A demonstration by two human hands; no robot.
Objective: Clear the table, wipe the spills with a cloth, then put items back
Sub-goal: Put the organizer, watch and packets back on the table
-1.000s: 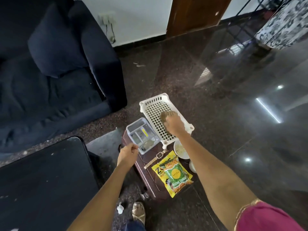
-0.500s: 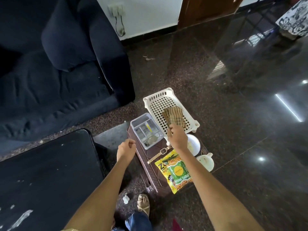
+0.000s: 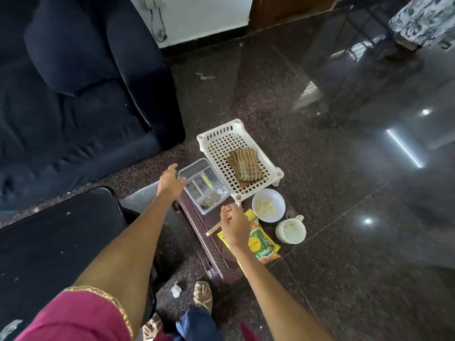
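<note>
A small brown table (image 3: 222, 257) stands on the dark floor. A striped brown cloth (image 3: 246, 164) lies folded in a white lattice basket (image 3: 219, 143) at the table's far end. Beside it sits a clear compartment tray (image 3: 203, 185). My left hand (image 3: 170, 182) hovers open at the tray's left edge, fingers spread. Over the gold watch (image 3: 213, 228) and the yellow-green snack packets (image 3: 263, 244) my right hand (image 3: 234, 226) hangs loosely curled, holding nothing. A white bowl (image 3: 268, 205) with pale pieces and a white cup (image 3: 290, 230) sit at the right.
A dark blue sofa (image 3: 73, 99) fills the left. A black table (image 3: 56, 242) stands at the near left. My sandalled foot (image 3: 202, 292) and a crumpled paper scrap (image 3: 176, 290) are on the floor below the small table. Glossy floor stretches to the right.
My right hand let go of the cloth in the basket and drew back over the watch and packets. My left hand opened and moved forward to the clear tray's edge.
</note>
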